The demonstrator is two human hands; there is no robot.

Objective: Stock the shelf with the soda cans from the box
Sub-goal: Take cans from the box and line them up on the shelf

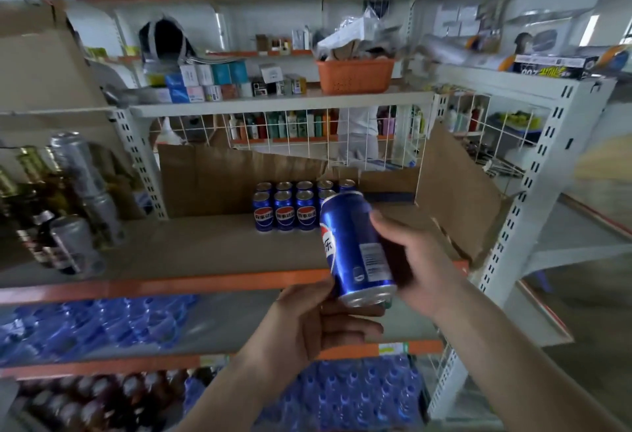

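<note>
Fingers (pixel 386 226) of your right hand (pixel 413 260) are wrapping around the side of a blue soda can (pixel 355 247), while your left hand (pixel 307 322) is pinching the can near its bottom rim with thumb and curled fingers. You are holding the can tilted, top leaning away from you, in the air just in front of the shelf (pixel 205 281) with the orange front edge.

On that shelf, lined with brown cardboard (pixel 212 178), a small block of matching cans (pixel 294 205) is already standing upright in two rows, labels facing you. The box you are drawing from is not in view.

You seem to be partway through carrying this can to the group. The next move probably calls for righting the can and setting it down beside the front row, on the right, where bare cardboard is showing.

Watch the standing cans: the one in your hands is overlapping them in view, so a careless approach could knock them. Dark bottles and silver cans (pixel 68 199) are crowding the far left. Packs of blue-capped bottles (pixel 102 325) are filling the shelf below.
</note>
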